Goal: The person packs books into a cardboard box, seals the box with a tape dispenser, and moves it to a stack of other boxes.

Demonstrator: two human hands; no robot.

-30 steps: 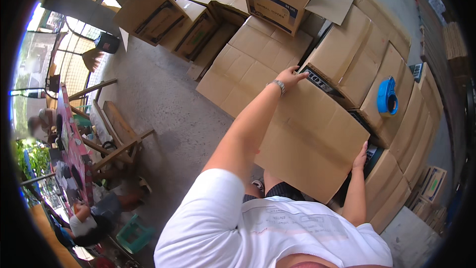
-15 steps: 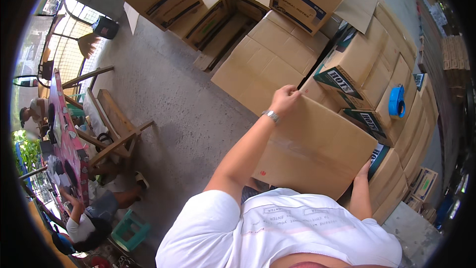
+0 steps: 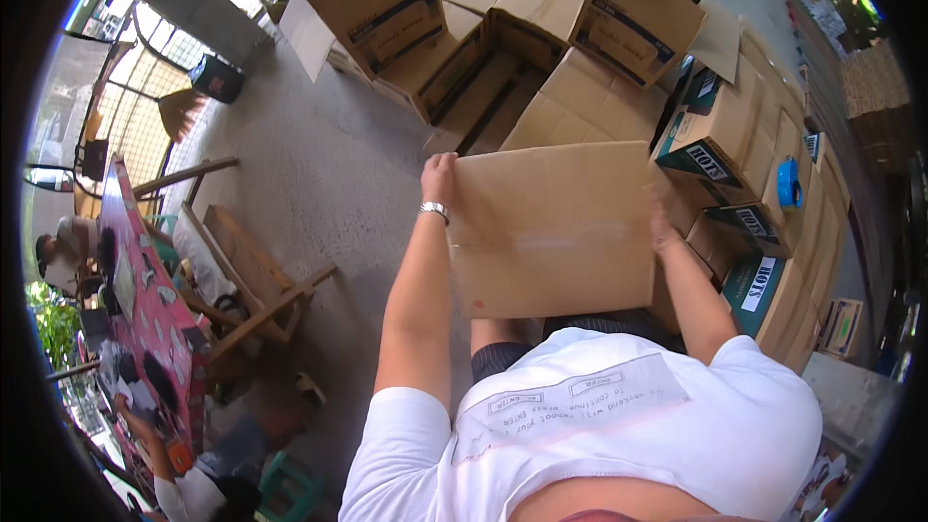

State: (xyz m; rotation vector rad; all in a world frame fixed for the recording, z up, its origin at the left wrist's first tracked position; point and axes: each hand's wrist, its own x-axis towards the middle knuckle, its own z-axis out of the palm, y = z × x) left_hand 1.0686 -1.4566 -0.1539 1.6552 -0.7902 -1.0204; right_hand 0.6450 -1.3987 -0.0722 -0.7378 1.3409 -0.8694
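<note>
Raised since half a second ago: flat cardboard panel (image 3: 553,228), now level before my chest, above the stacked cartons (image 3: 735,126). I log left hand (image 3: 440,179) clamped on its left edge, wristband showing; right hand (image 3: 661,224) gripping its right edge. Blue tape roll (image 3: 789,183) rests on cartons, well apart.

- It looked like an open-sided packing or storage yard with a bare concrete floor (image 3: 319,174).
- Flattened and open cardboard boxes (image 3: 580,48) covered much of the ground, with printed cartons (image 3: 720,150) stacked at the right.
- A roll of blue tape (image 3: 789,183) sat on the stack.
- A cluttered pink table (image 3: 145,319) and a wooden bench (image 3: 246,266) stood at the left.
</note>
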